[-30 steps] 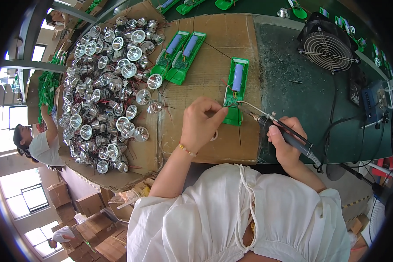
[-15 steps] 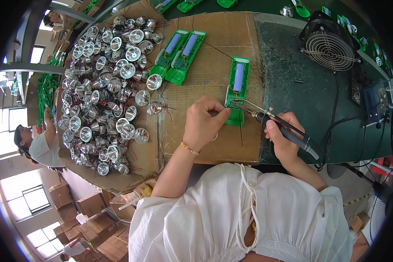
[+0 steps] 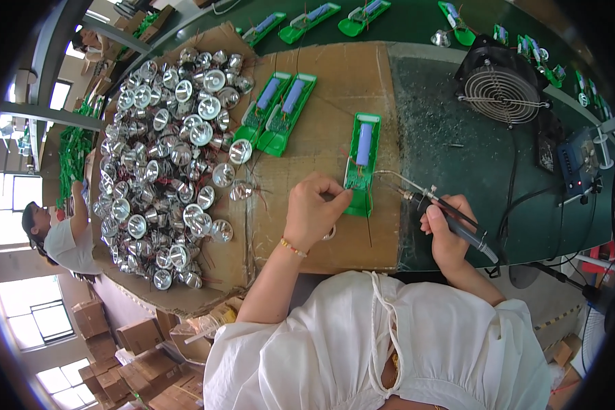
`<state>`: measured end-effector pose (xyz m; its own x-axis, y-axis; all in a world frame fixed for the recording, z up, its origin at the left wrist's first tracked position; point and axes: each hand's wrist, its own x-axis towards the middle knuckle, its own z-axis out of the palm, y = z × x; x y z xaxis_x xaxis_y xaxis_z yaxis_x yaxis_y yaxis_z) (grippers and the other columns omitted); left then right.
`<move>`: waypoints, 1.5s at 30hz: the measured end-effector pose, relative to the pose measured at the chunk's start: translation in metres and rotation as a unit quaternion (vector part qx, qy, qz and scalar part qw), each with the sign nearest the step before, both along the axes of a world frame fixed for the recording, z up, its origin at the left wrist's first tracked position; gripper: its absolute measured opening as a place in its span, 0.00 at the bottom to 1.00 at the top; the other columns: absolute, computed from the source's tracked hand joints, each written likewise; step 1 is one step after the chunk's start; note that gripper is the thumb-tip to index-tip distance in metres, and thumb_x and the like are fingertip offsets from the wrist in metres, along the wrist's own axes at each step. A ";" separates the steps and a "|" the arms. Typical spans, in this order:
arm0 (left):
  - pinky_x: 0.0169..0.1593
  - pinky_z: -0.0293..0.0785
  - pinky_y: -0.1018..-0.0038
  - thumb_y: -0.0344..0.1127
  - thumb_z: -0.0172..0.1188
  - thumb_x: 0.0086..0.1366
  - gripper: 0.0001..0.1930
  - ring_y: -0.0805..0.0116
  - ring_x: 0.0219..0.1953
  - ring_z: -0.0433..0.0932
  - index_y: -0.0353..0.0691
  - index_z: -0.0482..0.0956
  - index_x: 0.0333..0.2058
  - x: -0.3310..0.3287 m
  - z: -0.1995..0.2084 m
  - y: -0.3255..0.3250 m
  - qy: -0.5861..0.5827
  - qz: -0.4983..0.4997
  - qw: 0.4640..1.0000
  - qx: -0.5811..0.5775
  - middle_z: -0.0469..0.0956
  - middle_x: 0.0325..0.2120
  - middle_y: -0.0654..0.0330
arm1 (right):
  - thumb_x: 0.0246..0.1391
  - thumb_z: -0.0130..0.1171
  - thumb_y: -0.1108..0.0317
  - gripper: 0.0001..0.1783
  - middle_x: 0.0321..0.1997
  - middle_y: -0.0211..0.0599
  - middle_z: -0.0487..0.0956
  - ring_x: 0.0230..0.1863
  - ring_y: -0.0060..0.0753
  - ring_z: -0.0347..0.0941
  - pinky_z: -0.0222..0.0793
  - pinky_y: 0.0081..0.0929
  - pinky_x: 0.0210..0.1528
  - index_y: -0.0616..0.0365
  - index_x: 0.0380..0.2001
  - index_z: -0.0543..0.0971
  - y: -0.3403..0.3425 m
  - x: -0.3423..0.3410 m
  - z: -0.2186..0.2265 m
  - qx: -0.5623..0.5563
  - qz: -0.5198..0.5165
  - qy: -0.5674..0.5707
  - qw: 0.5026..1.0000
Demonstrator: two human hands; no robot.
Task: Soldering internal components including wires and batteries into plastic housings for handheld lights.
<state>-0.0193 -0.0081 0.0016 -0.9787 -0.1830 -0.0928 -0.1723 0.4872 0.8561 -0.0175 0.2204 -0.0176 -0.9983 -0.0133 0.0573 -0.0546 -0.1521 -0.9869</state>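
A green plastic housing [image 3: 357, 203] lies on the cardboard in front of me, with a purple cylindrical battery [image 3: 363, 144] in its upper half and a small circuit board [image 3: 356, 180] below that. My left hand [image 3: 313, 210] is closed in a pinch at the housing's left edge, beside the board; whatever sits between the fingertips is too small to make out. Closed around a soldering iron [image 3: 461, 231] with a thin metal guide tube is my right hand [image 3: 447, 236]. The iron's tip end is right of the housing, apart from the board. A dark wire hangs off the housing's lower end.
Heaped silver reflector cups [image 3: 178, 154] with wires cover the left side. Two more green housings with batteries [image 3: 287, 113] lie on the cardboard sheet [image 3: 321, 82]. A black fan [image 3: 502, 92] and a blue control box [image 3: 579, 162] stand at right. Several housings line the far edge; people work at left.
The soldering iron has drawn back to the right, off the board. My left hand keeps its pinch at the housing. The whole view has shifted slightly, so the bench appears lower.
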 end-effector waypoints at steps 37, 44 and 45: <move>0.52 0.67 0.60 0.43 0.55 0.52 0.32 0.50 0.52 0.66 0.59 0.59 0.59 -0.360 -0.008 0.019 0.106 -0.204 0.898 -0.376 0.61 0.53 0.50 | 0.47 0.60 0.76 0.09 0.23 0.39 0.76 0.22 0.22 0.73 0.70 0.20 0.25 0.64 0.27 0.68 0.040 -0.036 -0.028 0.091 -0.071 -0.009 0.993; 0.48 0.69 0.59 0.37 0.51 0.54 0.29 0.49 0.51 0.67 0.54 0.60 0.57 -0.235 0.019 0.024 0.122 -0.108 0.950 -0.265 0.62 0.50 0.49 | 0.46 0.63 0.71 0.10 0.19 0.32 0.77 0.21 0.18 0.72 0.68 0.19 0.24 0.61 0.26 0.71 0.037 -0.037 -0.022 0.092 -0.094 -0.028 0.991; 0.48 0.69 0.59 0.36 0.51 0.55 0.28 0.48 0.50 0.67 0.52 0.61 0.57 -0.202 0.022 0.026 0.133 -0.095 0.953 -0.254 0.62 0.50 0.48 | 0.46 0.62 0.71 0.10 0.19 0.33 0.77 0.20 0.18 0.72 0.68 0.20 0.24 0.61 0.26 0.71 0.038 -0.038 -0.026 0.098 -0.094 -0.013 0.991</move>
